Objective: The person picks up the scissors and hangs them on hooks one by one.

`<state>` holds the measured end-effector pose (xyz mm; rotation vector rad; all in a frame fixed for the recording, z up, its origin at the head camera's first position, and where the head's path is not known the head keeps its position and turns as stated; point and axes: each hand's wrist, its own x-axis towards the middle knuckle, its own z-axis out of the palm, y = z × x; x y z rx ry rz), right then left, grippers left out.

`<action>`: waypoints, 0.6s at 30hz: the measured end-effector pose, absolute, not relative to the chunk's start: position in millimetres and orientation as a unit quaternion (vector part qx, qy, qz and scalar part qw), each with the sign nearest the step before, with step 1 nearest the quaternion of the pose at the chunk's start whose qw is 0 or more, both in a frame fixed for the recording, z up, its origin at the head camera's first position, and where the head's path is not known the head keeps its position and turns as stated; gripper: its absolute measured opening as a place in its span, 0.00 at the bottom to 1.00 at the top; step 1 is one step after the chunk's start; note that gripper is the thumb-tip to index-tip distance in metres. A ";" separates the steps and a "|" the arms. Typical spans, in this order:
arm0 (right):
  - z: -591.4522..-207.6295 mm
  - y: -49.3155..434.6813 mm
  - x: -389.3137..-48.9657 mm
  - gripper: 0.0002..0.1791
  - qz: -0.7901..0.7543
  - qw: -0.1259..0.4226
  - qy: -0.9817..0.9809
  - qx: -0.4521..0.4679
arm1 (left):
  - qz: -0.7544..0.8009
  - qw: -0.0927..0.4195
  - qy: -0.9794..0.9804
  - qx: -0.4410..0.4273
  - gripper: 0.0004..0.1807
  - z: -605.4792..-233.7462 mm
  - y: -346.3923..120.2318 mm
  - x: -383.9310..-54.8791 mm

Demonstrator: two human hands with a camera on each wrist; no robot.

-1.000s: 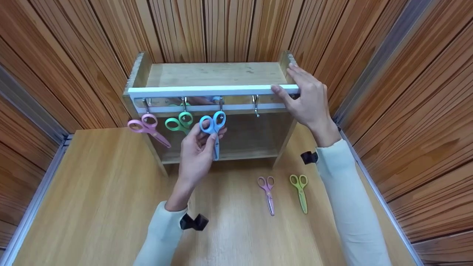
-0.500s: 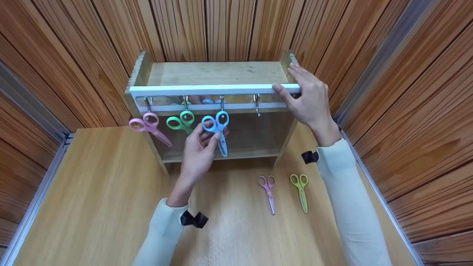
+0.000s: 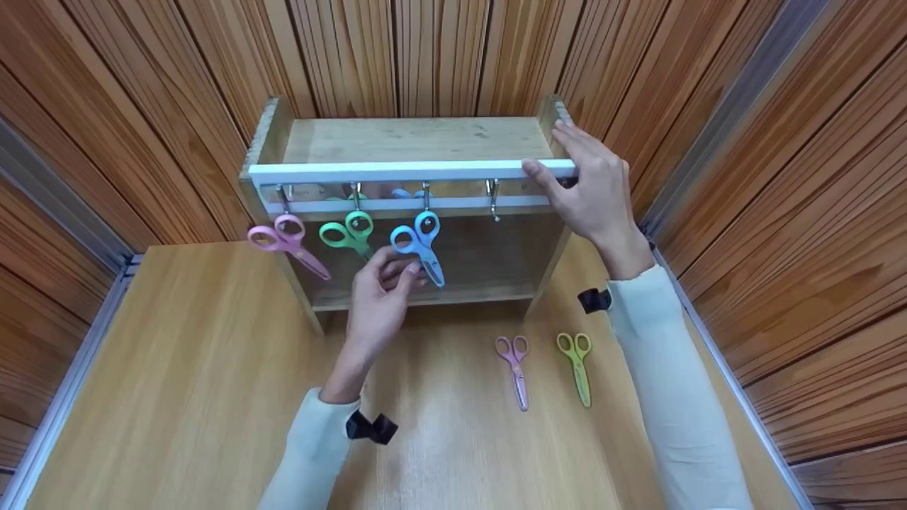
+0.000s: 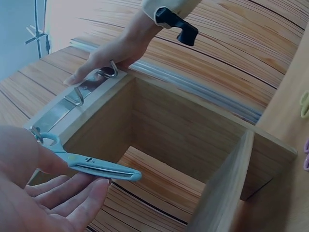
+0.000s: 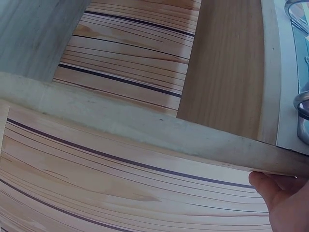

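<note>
Blue scissors (image 3: 424, 248) hang by one finger loop on the third hook of a white-edged rail (image 3: 411, 171). My left hand (image 3: 379, 290) is at their lower left, thumb tip beside the blades, fingers loosely bent. In the left wrist view, the fingers (image 4: 79, 195) lie spread beneath the scissors (image 4: 96, 165) without gripping them; whether they touch is unclear. My right hand (image 3: 592, 184) holds the right end of the rail and wooden shelf unit (image 3: 418, 138), thumb on the rail's top edge. Its fingers (image 5: 263, 186) show at the shelf's edge in the right wrist view.
Pink scissors (image 3: 289, 244) and green scissors (image 3: 347, 234) hang on the two left hooks. The fourth hook (image 3: 494, 202) bears nothing. Purple scissors (image 3: 513, 368) and yellow-green scissors (image 3: 576, 365) lie on the table (image 3: 212, 397). Slatted wood walls (image 3: 439, 57) enclose the back and sides.
My left hand has loosened from the blue scissors and lowered slightly. They have swung, blades tipping to the right, and hang from the hook. My right hand has stayed in place.
</note>
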<state>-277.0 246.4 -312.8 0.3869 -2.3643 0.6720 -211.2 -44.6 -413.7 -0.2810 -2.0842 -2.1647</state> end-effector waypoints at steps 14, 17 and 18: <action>-314.1 247.2 -278.6 0.52 0.259 0.317 -0.901 0.147 | -0.597 0.124 -0.787 -0.092 0.14 -415.1 -56.4 -186.8; -314.1 246.8 -278.6 0.52 0.260 0.320 -0.899 0.148 | -0.564 0.155 -0.804 -0.111 0.12 -407.5 -60.0 -181.4; -314.0 246.6 -278.7 0.53 0.259 0.322 -0.898 0.149 | -0.555 0.165 -0.807 -0.118 0.12 -404.7 -61.4 -179.9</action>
